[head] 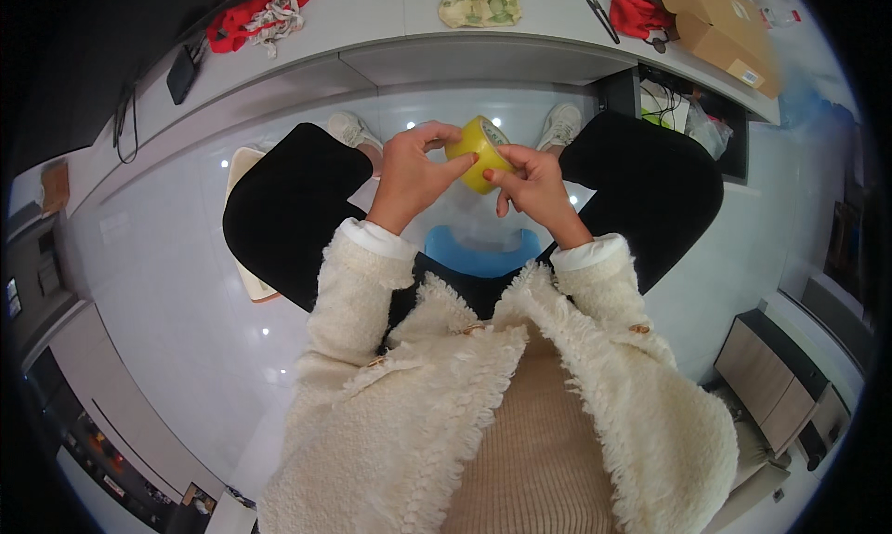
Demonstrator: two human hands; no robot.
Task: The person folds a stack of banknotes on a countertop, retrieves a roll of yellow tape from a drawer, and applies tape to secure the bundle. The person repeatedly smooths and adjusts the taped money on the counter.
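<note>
A roll of yellow packing tape (pixel 472 143) is held up between my knees, tilted, with its printed cardboard core facing up and to the right. My left hand (pixel 412 166) grips the roll from the left, its thumb pressed on the yellow outer face. From the right, my right hand (pixel 533 182) pinches the lower right edge with thumb and index finger; its other fingers curl below. Whether the tape's loose end is lifted cannot be seen. On the cabinet top ahead lies a crumpled green banknote (pixel 481 11).
The white cabinet top (pixel 376 14) also holds red cloth with white strips (pixel 261 18), scissors (pixel 602 19), a red pouch (pixel 637 16) and an open cardboard box (pixel 725 32). Below the box, an open drawer (pixel 737 147) contains cables and plastic bags. A blue plastic seat (pixel 481 253) shows beneath me.
</note>
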